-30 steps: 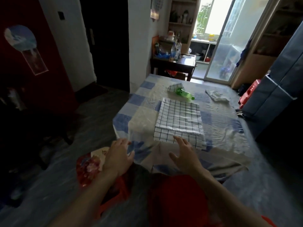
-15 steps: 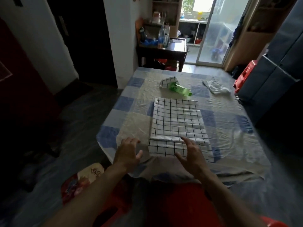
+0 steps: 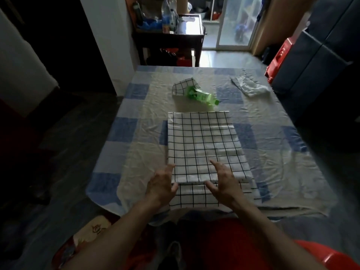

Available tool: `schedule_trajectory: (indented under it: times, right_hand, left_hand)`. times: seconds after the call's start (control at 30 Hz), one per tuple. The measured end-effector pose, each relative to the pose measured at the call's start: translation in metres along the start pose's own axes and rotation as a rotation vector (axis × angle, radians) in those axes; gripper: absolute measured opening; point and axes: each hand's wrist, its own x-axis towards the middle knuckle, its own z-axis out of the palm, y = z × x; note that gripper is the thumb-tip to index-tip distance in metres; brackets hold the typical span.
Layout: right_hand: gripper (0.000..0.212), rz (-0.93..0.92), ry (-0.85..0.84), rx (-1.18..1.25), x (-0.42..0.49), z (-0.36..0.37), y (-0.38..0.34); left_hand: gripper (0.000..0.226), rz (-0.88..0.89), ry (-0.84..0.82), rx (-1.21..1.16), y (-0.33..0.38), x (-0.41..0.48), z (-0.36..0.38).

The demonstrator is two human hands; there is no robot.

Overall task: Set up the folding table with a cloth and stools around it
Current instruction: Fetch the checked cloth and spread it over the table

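Checked cloth (image 3: 202,145): folded into a flat rectangle, lying on the near middle of the table (image 3: 115,151), on top of the blue-and-cream cover (image 3: 272,152) spread there, with a lower layer sticking out past the upper fold at the near edge. Left hand (image 3: 161,189) open, fingers spread and slightly bent, at the near left corner of the upper fold. Right hand (image 3: 224,184) likewise open, over the near right part. Nothing gripped by either; contact with the fabric impossible to judge.

Probably about to take hold for unfolding. To do it well:
- Pinch the top layer only, one corner per hand, well apart for an even opening.
- Lift low and peel away from the body rather than dragging, so as not to ruck the cover underneath.
- Mind the green bottle (image 3: 202,96) lying just beyond the far edge, likely to get swept or rolled.

Red stool (image 3: 331,256) at the lower right, near the table's near side, not yet set in place.

Long axis of the folded cloth running straight away from the body, near edge to far edge, in line with the table's length. Short sides square to the view, far end pointing toward the bottle
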Motion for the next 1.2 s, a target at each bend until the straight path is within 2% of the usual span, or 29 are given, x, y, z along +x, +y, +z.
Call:
schedule_trajectory:
  times: [0.2, 0.4, 0.6, 0.7, 0.83, 0.97, 1.2]
  right_hand:
    - [0.072, 0.134, -0.098, -0.04, 0.046, 0.033, 0.006]
    - [0.073, 0.113, -0.254, -0.255, 0.062, 0.068, 0.013]
    - [0.07, 0.093, -0.211, -0.314, 0.062, 0.072, 0.016]
    - [0.066, 0.107, -0.216, -0.3, 0.065, 0.07, 0.014]
    - [0.039, 0.094, -0.083, -0.21, 0.069, 0.064, 0.012]
    - [0.004, 0.04, 0.155, -0.136, 0.075, 0.045, 0.008]
    - [0.007, -0.12, 0.475, 0.048, 0.058, -0.014, -0.007]
  left_hand:
    - [0.06, 0.173, -0.159, 0.133, -0.019, 0.057, 0.035]
    - [0.063, 0.325, -0.344, 0.361, -0.039, 0.084, 0.051]
    - [0.046, 0.42, -0.292, 0.414, -0.035, 0.092, 0.051]
    - [0.028, 0.442, -0.258, 0.363, -0.038, 0.094, 0.047]
    - [0.011, 0.448, -0.138, 0.216, -0.035, 0.103, 0.027]
    - [0.012, 0.501, 0.023, 0.111, -0.016, 0.117, -0.007]
    - [0.012, 0.608, 0.202, 0.055, 0.035, 0.106, -0.073]
